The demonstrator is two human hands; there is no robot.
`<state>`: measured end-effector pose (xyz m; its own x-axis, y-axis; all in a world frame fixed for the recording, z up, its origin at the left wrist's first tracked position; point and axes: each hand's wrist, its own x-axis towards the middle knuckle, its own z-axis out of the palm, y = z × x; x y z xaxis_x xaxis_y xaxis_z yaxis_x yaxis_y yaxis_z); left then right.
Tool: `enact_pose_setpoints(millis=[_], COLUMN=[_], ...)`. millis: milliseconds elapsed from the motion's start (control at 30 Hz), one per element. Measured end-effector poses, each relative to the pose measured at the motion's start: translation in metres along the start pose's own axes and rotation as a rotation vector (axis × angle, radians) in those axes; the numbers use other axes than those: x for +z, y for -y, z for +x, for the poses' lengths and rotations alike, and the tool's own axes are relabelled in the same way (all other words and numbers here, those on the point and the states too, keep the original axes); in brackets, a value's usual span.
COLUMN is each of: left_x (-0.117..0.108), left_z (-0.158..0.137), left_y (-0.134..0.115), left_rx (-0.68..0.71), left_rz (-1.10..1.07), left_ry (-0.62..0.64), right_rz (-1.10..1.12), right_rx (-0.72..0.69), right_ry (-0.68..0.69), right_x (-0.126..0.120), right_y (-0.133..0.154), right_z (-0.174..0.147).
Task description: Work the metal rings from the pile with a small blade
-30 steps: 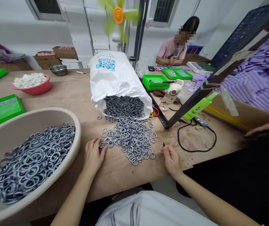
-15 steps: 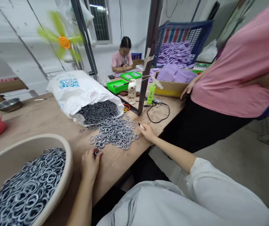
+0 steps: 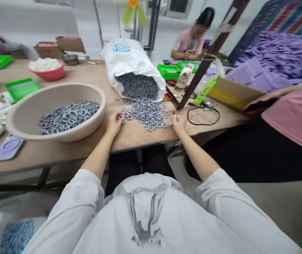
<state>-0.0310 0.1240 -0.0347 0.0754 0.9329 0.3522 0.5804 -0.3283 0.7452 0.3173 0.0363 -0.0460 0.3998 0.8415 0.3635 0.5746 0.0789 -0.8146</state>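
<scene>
Lettering on the white sack is showing too blurred to read. Grey rings are lying before its mouth on the wooden counter; the left hand is resting beside them, its grip unclear, the right hand pinching a small pale piece. A fan is standing near the white wall.

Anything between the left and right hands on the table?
Yes: in the head view, a loose pile of grey rings lies on the wooden tabletop between the left hand and right hand.
</scene>
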Motion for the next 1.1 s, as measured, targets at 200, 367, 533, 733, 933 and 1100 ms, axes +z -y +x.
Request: enact_pose_setpoints(millis=[200,367,533,733,933,1100], left_x=[0.0,0.001,0.012,0.015,0.013,0.014], left_z=[-0.014,-0.038,-0.074,-0.104,-0.112,-0.121], left_y=[-0.005,-0.031,-0.067,-0.103,-0.113,-0.118], left_rx=[-0.016,-0.071,-0.201,-0.286,-0.337,-0.432], left_rz=[-0.178,-0.327,-0.728,-0.982,-1.085,-1.183], left_ry=[-0.089,-0.078,0.034,0.18,0.043,0.168], right_rz=[0.023,0.055,0.334,0.589,0.595,0.596], right_rx=[0.022,0.013,-0.001,0.004,0.002,-0.044], right_ry=[-0.045,-0.026,0.09,0.384,0.413,0.302], right_x=[-0.005,-0.004,0.014,0.034,0.04,0.046], right_y=[0.004,0.013,0.05,0.107,0.117,0.114], right_z=[-0.003,-0.009,-0.038,-0.082,-0.104,-0.118])
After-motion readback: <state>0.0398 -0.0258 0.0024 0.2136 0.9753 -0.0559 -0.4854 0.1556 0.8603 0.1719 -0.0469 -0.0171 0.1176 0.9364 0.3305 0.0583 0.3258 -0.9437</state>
